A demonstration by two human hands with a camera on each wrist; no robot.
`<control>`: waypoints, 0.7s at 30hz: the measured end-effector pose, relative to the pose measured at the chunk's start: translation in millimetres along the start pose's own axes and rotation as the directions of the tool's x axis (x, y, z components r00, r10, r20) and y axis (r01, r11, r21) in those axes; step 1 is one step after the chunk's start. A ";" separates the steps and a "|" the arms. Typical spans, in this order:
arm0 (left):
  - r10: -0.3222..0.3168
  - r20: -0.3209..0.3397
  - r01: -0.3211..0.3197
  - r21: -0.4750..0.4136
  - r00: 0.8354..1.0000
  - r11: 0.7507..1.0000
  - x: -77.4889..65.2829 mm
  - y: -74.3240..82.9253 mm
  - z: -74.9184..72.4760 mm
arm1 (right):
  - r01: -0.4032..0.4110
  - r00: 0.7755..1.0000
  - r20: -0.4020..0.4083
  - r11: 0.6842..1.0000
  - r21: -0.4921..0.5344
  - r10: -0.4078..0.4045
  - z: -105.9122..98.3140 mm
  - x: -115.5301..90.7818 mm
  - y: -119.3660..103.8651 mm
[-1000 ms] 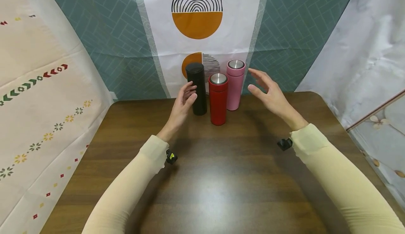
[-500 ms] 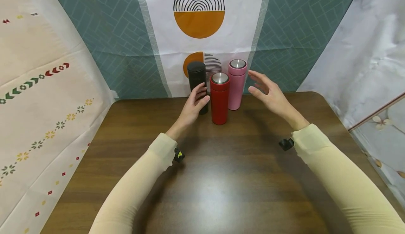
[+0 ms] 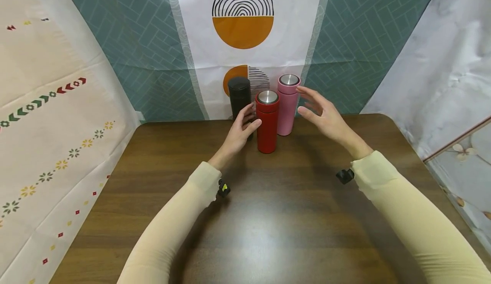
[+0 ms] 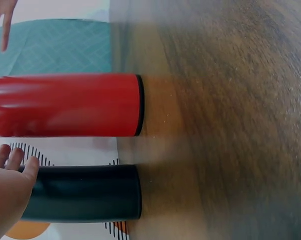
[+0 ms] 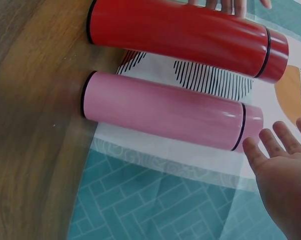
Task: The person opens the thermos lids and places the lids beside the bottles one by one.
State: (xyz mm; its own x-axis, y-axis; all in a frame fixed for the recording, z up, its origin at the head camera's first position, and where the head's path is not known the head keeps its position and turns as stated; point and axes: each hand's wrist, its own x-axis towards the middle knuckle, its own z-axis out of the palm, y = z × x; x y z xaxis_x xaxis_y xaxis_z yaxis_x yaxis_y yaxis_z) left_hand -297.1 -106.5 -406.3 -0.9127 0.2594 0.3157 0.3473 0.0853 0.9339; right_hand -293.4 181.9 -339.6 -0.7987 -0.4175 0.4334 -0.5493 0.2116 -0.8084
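Three upright thermos flasks stand grouped at the back of the table. The red flask (image 3: 267, 130) with a silver-topped lid is nearest, the black flask (image 3: 239, 94) is behind it to the left, and the pink flask (image 3: 286, 113) behind it to the right. My left hand (image 3: 239, 132) is at the red flask's left side, in front of the black one, which it partly covers; contact with the red flask is unclear. Its fingers are loosely bent. My right hand (image 3: 324, 117) hovers beside the pink flask's upper part, fingers spread, fingertips close to its lid (image 5: 253, 127).
The brown wooden table (image 3: 261, 215) runs back to a hanging cloth (image 3: 153, 62) with green and white panels right behind the flasks. A patterned cream cloth (image 3: 57, 126) hangs at the left, a whitish one (image 3: 433, 75) at the right.
My left hand has moved right, from the black flask's left side across its front to the red flask. The right hand has come slightly closer to the pink flask. The flasks have stayed put.
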 end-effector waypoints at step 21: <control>-0.103 -0.022 0.103 0.018 0.994 0.995 3.8 -9.2 18.9 | -0.001 1.000 0.009 0.999 0.044 0.001 17.9 10.8 -8.1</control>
State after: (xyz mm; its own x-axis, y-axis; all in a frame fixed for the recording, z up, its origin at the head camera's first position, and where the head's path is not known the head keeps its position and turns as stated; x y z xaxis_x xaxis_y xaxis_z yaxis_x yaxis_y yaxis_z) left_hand -299.6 -88.0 -416.9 -0.9481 0.2278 0.2218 0.2552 0.1291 0.9582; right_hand -293.1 159.8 -335.5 -0.7966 -0.4257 0.4292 -0.5372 0.1728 -0.8256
